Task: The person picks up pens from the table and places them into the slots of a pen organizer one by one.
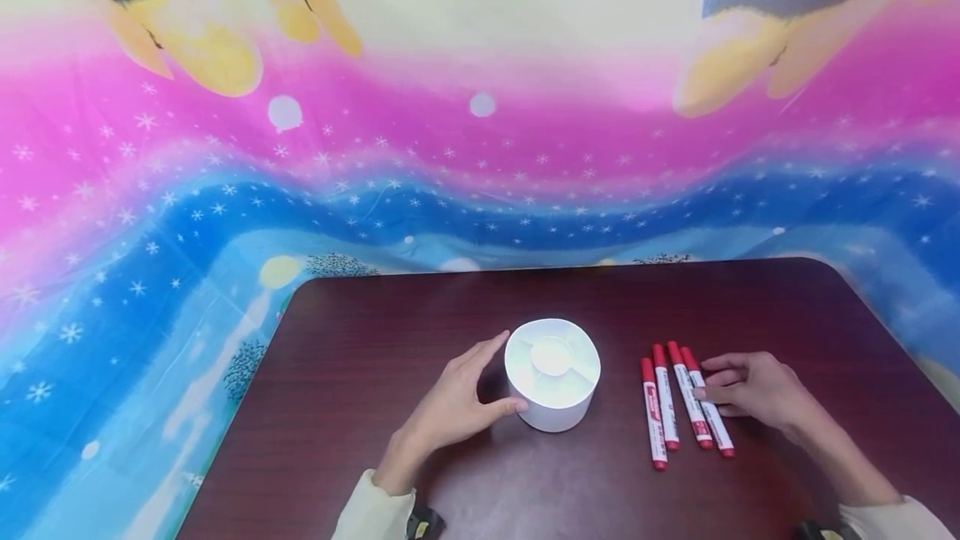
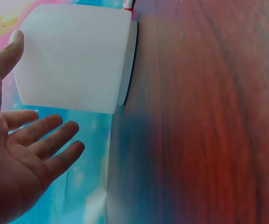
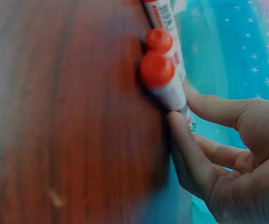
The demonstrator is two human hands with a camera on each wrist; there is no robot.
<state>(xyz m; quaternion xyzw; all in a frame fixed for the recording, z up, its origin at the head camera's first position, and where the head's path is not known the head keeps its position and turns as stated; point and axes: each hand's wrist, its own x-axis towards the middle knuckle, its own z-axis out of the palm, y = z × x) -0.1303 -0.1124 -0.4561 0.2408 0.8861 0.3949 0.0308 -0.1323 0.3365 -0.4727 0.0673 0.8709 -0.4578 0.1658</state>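
Observation:
A white round container [image 1: 552, 373] with divided compartments stands mid-table. My left hand [image 1: 483, 383] is at its left side, thumb touching the lower wall and fingers straight beside it. The left wrist view shows that hand [image 2: 31, 116] spread open next to the container [image 2: 74, 56]. Several red-capped markers [image 1: 667, 402] lie side by side to the right. My right hand [image 1: 708, 386] is on the rightmost marker [image 1: 711, 419]. In the right wrist view, thumb and fingers [image 3: 186, 140] pinch that marker [image 3: 165, 79] along its white barrel.
The dark wooden table [image 1: 390, 315] has rounded far corners and sits on a bright pink and blue patterned cloth [image 1: 150, 257]. The cloth continues up behind the table.

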